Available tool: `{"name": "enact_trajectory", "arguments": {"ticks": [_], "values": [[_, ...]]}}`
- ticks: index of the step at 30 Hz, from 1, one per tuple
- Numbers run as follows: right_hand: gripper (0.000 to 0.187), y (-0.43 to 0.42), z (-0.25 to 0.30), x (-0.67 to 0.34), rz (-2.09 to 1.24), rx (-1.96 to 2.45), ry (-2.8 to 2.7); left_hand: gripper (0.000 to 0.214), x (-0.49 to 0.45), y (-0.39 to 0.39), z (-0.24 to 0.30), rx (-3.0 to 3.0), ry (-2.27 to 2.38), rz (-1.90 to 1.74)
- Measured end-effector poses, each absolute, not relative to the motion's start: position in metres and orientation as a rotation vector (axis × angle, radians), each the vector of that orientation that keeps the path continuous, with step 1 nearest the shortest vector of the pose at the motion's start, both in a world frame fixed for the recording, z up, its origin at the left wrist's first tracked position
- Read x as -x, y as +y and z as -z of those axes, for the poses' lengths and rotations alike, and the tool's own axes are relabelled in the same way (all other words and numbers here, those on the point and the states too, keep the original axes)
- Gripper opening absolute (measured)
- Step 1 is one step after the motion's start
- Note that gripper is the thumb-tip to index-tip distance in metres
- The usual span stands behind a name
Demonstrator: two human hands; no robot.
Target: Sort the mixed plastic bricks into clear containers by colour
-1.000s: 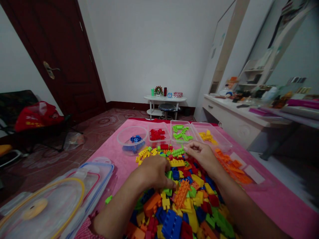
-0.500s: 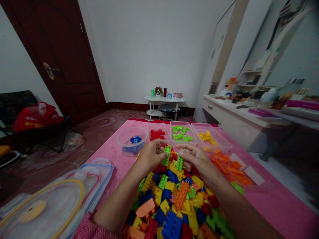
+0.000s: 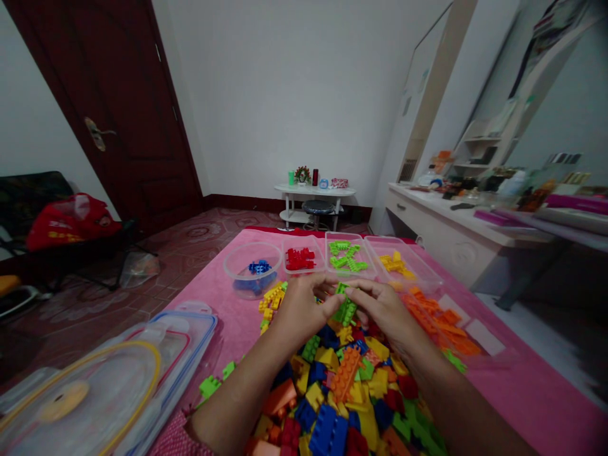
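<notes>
Over the brick pile (image 3: 342, 392), left hand (image 3: 301, 308) and right hand (image 3: 386, 308) meet; fingers of both clamped on one green brick cluster (image 3: 346, 310).

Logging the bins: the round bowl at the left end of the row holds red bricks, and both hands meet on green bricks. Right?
No: the head view shows the round bowl holding blue bricks. The left hand and right hand do meet on green bricks.
</notes>
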State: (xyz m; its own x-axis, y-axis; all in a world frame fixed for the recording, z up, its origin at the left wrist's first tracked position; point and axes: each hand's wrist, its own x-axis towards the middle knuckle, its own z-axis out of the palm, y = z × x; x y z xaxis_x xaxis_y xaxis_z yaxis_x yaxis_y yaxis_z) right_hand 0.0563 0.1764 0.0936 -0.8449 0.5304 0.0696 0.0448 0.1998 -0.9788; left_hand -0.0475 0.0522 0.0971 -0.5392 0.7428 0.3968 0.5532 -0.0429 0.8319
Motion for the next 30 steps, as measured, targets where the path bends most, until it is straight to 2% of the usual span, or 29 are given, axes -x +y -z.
{"name": "enact_trajectory", "arguments": {"ticks": [3, 8, 11, 13, 17, 19, 22, 27, 30], "values": [[0.025, 0.188, -0.097, -0.057, -1.726, 0.559, -1.977, 0.021, 0.060, 0.049, -0.099, -1.370, 2.077, -1.592], [0.024, 0.228, -0.107, -0.040, -1.675, 0.653, -1.868, 0.022, 0.104, 0.041, -0.081, -1.176, 2.411, -1.530], [0.023, 0.254, -0.113, -0.019, -1.598, 0.707, -1.857, 0.026, 0.123, 0.038, -0.066, -1.184, 2.623, -1.302], [0.029, 0.267, -0.115, -0.005, -1.571, 0.724, -1.843, 0.029, 0.127, 0.037, -0.058, -1.215, 2.725, -1.115], [0.050, 0.275, -0.114, 0.013, -1.172, 0.728, -2.174, 0.037, 0.126, 0.041, -0.046, -1.234, 2.789, -0.874], [0.046, 0.270, -0.108, 0.017, -0.952, 0.714, -2.367, 0.037, 0.123, 0.042, -0.043, -1.296, 2.742, -0.828], [0.033, 0.250, -0.095, 0.016, -0.865, 0.666, -2.534, 0.033, 0.117, 0.043, -0.041, -1.438, 2.636, -0.749], [0.047, 0.213, -0.070, 0.003, -0.382, 0.551, -2.927, 0.027, 0.109, 0.042, -0.045, -1.495, 2.578, -0.634], [0.043, 0.209, -0.068, -0.003, -0.319, 0.497, -2.943, 0.024, 0.106, 0.042, -0.052, -1.461, 2.593, -0.706]]}}
